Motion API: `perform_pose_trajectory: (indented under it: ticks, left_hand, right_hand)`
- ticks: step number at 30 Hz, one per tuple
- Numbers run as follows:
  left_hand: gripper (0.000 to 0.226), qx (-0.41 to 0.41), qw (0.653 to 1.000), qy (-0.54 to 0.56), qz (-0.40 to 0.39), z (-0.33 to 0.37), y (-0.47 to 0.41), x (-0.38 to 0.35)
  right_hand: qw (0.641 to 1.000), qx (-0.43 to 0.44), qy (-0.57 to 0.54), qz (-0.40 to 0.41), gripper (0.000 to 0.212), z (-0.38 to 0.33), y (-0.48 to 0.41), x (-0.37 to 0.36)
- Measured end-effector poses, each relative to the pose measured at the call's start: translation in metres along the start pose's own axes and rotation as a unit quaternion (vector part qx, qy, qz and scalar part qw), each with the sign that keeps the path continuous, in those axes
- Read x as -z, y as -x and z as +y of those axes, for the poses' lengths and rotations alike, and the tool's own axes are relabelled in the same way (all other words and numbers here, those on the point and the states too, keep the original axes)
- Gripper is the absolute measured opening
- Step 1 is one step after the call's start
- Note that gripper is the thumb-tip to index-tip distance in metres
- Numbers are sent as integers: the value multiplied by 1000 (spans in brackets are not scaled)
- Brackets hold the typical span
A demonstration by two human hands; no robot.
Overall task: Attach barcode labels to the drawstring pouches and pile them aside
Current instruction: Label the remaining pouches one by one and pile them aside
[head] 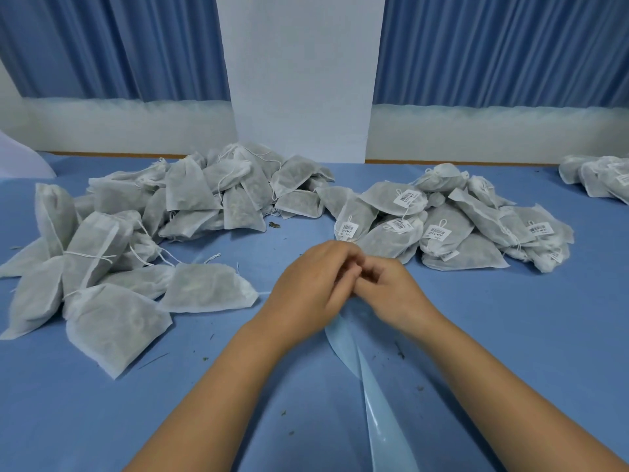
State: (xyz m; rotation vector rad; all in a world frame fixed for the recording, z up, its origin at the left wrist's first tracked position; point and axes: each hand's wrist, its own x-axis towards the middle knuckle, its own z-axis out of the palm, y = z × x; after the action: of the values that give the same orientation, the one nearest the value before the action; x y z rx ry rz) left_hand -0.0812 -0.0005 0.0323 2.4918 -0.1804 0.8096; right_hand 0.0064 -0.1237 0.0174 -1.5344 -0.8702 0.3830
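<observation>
We find three heaps on the bench (510, 335). A pile of unlabelled pouches (143, 240) spreads over the left side, from the back edge toward us. A pile of labelled pouches (452, 226) lies right of centre, and the two piles touch at the back. A smaller heap (599, 178) sits well apart at the far right. Our left hand (306, 284) and right hand (388, 287) meet at the centre, in front of both piles. A backing strip (374, 386) runs from under them toward the near edge. Behind the bench, a left curtain (119, 46) and a right curtain (503, 46) flank a wall pillar (301, 80).
</observation>
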Motion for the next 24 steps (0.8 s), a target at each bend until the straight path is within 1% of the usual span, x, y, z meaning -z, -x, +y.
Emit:
perform_pose_trajectory:
  ticks: [1,3,6,8,11,13,16,18,20,22,24]
  left_hand:
    - [17,1,1000,5,9,0,0,0]
    - [21,6,999,17,33,-3,0,0]
    - [27,49,997,38,42,-13,-2,5]
    - [23,83,996,25,14,-25,-2,10]
    - [29,123,990,-23,-60,-43,-1,16]
    - [29,147,984,-29,-99,-52,2,20]
    - [19,200,973,33,-109,-60,5,29]
    - [13,213,969,61,-106,-61,6,33]
    - [12,221,966,89,-101,-61,7,34]
    - [12,226,957,148,-101,-58,5,37]
    - [8,218,943,233,-98,-52,4,40]
  right_hand:
    - [1000,-2,13,4,39,-1,0,0]
    - [1000,-3,29,5,31,-1,0,-1]
    - [1000,-7,-6,18,29,-3,-2,-1]
    - [998,-12,-51,40,29,-5,-3,1]
    - [989,-27,-124,75,29,-9,-5,5]
    - [979,-29,-178,97,29,-12,-5,10]
    - [958,-26,-257,121,29,-18,-6,20]
    - [949,-23,-289,120,29,-21,-6,23]
    - [945,-22,-305,116,30,-21,-6,24]
    - [940,-23,-319,120,30,-22,-6,24]
    - [932,-22,-337,130,29,-22,-7,25]
